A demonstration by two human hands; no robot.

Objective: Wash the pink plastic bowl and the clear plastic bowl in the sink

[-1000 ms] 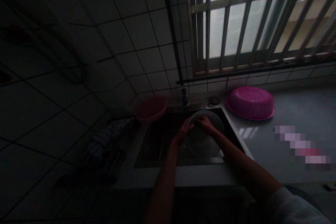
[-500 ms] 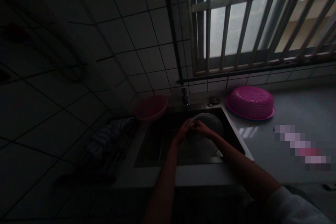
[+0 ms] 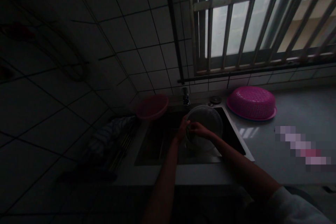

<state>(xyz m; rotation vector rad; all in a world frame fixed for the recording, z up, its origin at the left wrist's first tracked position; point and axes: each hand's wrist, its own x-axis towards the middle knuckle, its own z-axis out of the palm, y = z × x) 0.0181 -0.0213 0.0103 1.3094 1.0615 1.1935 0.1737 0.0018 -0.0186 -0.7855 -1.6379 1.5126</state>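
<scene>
A round, translucent bowl (image 3: 207, 122) is tipped up in the steel sink, its open side facing me. My left hand (image 3: 183, 128) grips the bowl's left rim from outside, thumb near the edge. My right hand (image 3: 198, 129) reaches inside the bowl, close to that same rim. Its fingers are closed and press toward the wall; something dark may be under them, but the dim light hides what it is. Behind the bowl stands the chrome faucet (image 3: 186, 97).
A pink basin (image 3: 152, 107) rests at the sink's back left corner. An upturned magenta basket (image 3: 252, 102) sits on the right counter (image 3: 265, 168). Striped cloth (image 3: 110, 133) lies left of the sink. Barred windows rise behind the counter.
The bowl has turned so that more of its round opening faces me. My right hand has shifted slightly and now shows against the bowl's inside. My left hand stays at the rim.
</scene>
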